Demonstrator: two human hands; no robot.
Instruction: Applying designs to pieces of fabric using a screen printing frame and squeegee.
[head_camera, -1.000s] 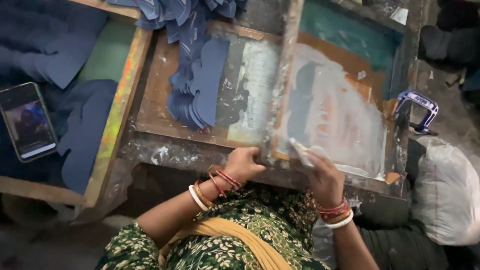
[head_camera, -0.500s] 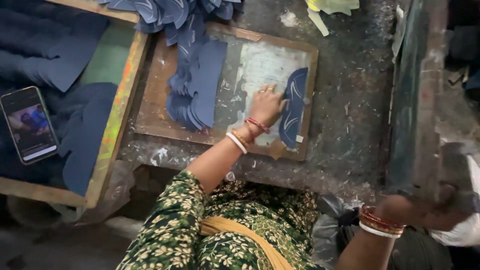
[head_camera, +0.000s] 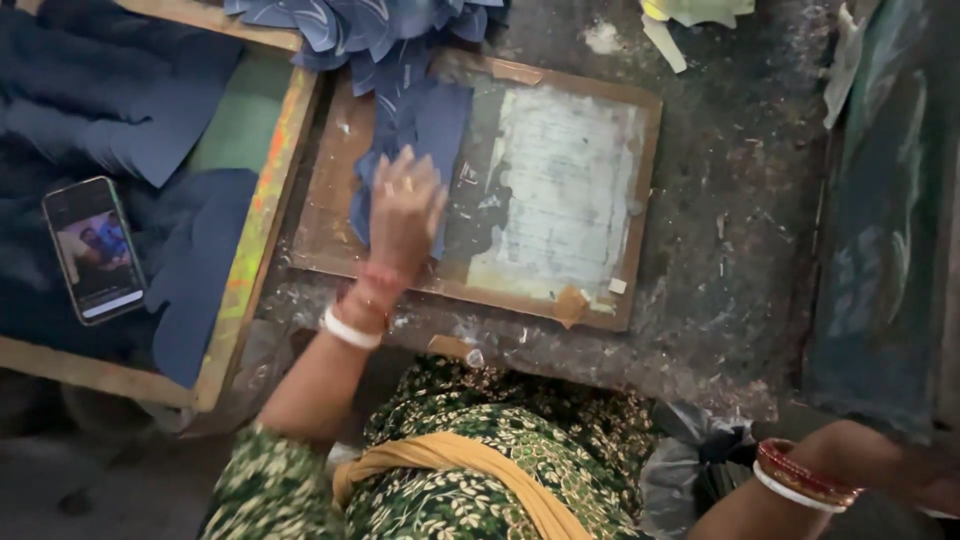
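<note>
The left hand (head_camera: 403, 205) has moved left since a moment ago, off the curved dark piece on the pale panel, and is now lying with fingers spread and released on the stack of blue fabric pieces (head_camera: 420, 130) at the left of the wooden board (head_camera: 640, 200). That curved piece is no longer lying on the panel. The right hand is reaching off the right edge, so I cannot tell its grip. The counter (head_camera: 740, 260) is looking stained and gritty. A phone (head_camera: 95, 248) is lying on dark cloth at the left.
</note>
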